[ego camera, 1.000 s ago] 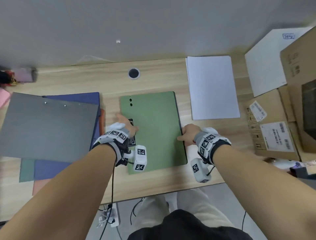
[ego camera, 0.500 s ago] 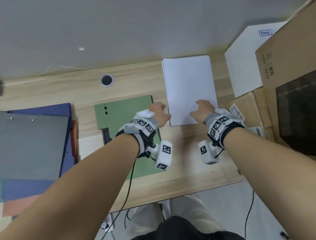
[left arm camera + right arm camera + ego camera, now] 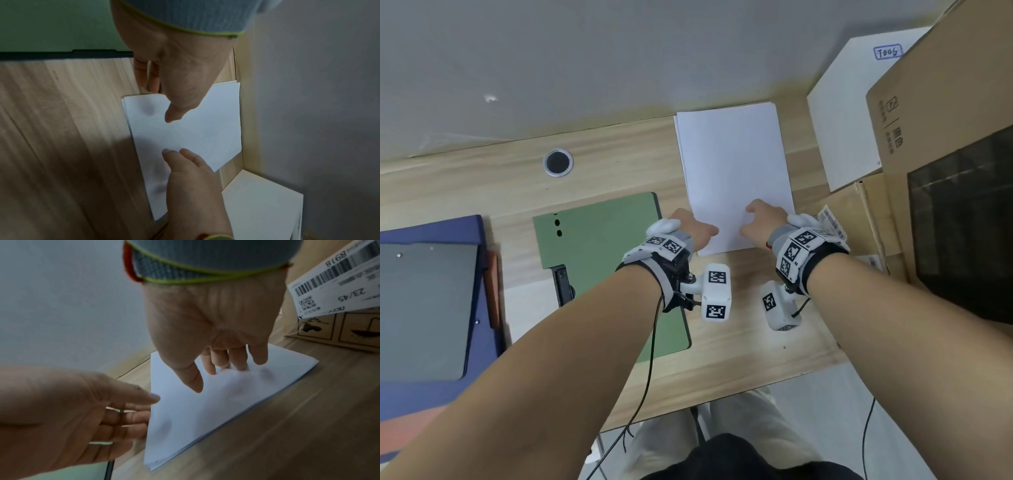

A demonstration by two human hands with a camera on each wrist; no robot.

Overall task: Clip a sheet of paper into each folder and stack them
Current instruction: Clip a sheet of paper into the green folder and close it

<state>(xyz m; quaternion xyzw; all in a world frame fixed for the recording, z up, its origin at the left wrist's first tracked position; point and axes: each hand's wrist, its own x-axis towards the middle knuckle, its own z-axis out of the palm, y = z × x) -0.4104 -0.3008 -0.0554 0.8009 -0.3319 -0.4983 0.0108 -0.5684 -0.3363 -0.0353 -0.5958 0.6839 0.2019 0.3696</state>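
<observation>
A stack of white paper [image 3: 732,164] lies at the back of the wooden desk [image 3: 739,356]. Left of it is an open green folder [image 3: 599,236], its black clip [image 3: 561,284] at its left edge. My left hand [image 3: 703,233] is at the stack's near left corner; its fingers [image 3: 131,417] touch the paper's edge and the thumb [image 3: 174,113] hovers just over the top sheet [image 3: 195,129]. My right hand [image 3: 751,221] rests on the near part of the stack, fingertips [image 3: 238,365] pressing the top sheet [image 3: 205,410]. Neither hand holds anything.
A grey folder [image 3: 424,308] lies on blue [image 3: 431,229] and orange ones at the left. Cardboard boxes [image 3: 945,102] and a white board [image 3: 859,102] crowd the right side. A round cable hole [image 3: 558,162] sits near the wall.
Both hands left the green folder and moved right to the paper stack's near edge. The view swung right with them. In the last half second they barely shifted.
</observation>
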